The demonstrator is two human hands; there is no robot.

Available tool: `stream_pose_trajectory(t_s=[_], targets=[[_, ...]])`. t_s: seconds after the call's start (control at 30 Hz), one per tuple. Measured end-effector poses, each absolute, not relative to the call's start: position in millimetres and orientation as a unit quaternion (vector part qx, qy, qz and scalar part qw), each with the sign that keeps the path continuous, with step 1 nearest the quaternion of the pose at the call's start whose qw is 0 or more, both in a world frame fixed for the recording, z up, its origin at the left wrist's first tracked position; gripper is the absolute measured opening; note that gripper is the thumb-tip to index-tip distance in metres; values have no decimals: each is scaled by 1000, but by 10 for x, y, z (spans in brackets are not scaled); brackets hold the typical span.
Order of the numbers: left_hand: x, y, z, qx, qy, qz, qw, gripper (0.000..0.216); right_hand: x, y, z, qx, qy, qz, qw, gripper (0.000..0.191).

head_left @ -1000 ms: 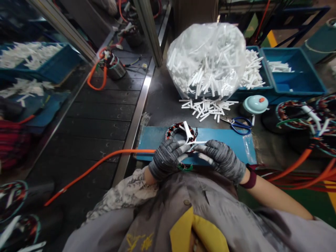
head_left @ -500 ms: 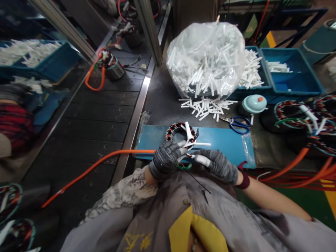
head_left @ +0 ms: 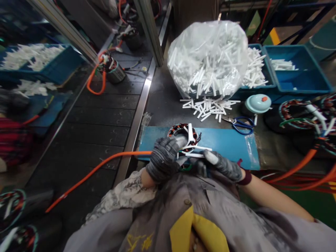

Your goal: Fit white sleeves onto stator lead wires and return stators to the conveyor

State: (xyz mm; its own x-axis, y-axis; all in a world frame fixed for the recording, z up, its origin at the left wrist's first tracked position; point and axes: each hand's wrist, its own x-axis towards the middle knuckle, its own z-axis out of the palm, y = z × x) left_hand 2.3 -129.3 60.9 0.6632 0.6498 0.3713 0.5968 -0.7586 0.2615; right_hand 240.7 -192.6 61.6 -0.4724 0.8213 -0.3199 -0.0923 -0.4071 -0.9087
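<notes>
A ring-shaped motor stator [head_left: 172, 130] with black, orange and white windings rests on a blue mat [head_left: 223, 136]. My left hand [head_left: 165, 157], in a grey striped glove, is closed over the end of an orange cable [head_left: 126, 153] at the stator's near side. Between my hands lies a thin white tube [head_left: 194, 155], its right end pinched by the fingers of my right hand [head_left: 223, 166]. Another white tube [head_left: 202, 148] runs just above it, and a thicker white sleeve [head_left: 190, 131] stands up from the stator. My left fingertips partly hide the thin wires.
Loose white tubes [head_left: 207, 106] lie before a clear bag [head_left: 210, 59] full of them. Scissors [head_left: 243, 125] and a light-blue lidded cup [head_left: 258, 103] sit to the right, near blue bins [head_left: 301, 87] and more stators [head_left: 294, 112]. A conveyor [head_left: 97, 126] runs left; a co-worker's sleeve [head_left: 14, 140] shows beyond.
A thin white tube now bridges the space between my hands, over the wire end seen before. My right hand has shifted slightly right, and my left hand has turned a little.
</notes>
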Motion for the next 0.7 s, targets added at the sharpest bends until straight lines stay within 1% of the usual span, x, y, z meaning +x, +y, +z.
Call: stream_pose_trajectory(t_s=[0.07, 0.1, 0.17, 0.23, 0.3, 0.37, 0.43, 0.5, 0.53, 0.6, 0.7], targets=[[44, -1250, 611, 911, 369, 179, 53, 56, 2659, -1944, 568, -440, -509, 684, 281, 68], [62, -1222, 596, 920, 356, 154, 51, 57, 2778, -1951, 516, -480, -554, 628, 262, 63], [95, -1161, 559, 942, 316, 106, 50, 46, 2971, -1970, 365, -568, -646, 457, 226, 48], [97, -1091, 554, 953, 292, 60, 53, 38, 3091, -2005, 175, -611, -704, 286, 222, 38], [45, -1014, 605, 957, 284, 21, 63, 39, 3153, -2050, -24, -577, -762, 183, 231, 32], [-70, -926, 699, 953, 292, -12, 76, 45, 3183, -2088, -201, -524, -804, 79, 269, 31], [-248, -815, 815, 935, 338, -42, 94, 60, 3197, -2110, -329, -491, -821, 20, 291, 31], [-482, -670, 941, 895, 425, -71, 112, 80, 3200, -2120, -400, -470, -829, -14, 304, 33], [-616, -585, 1006, 872, 469, -83, 116, 86, 3200, -2123, -418, -459, -833, -28, 309, 35], [-905, -406, 1128, 831, 536, -105, 109, 85, 3200, -2126, -432, -439, -840, -55, 314, 40], [-1336, -177, 1247, 782, 603, -128, 92, 69, 3198, -2130, -437, -421, -846, -108, 309, 44]])
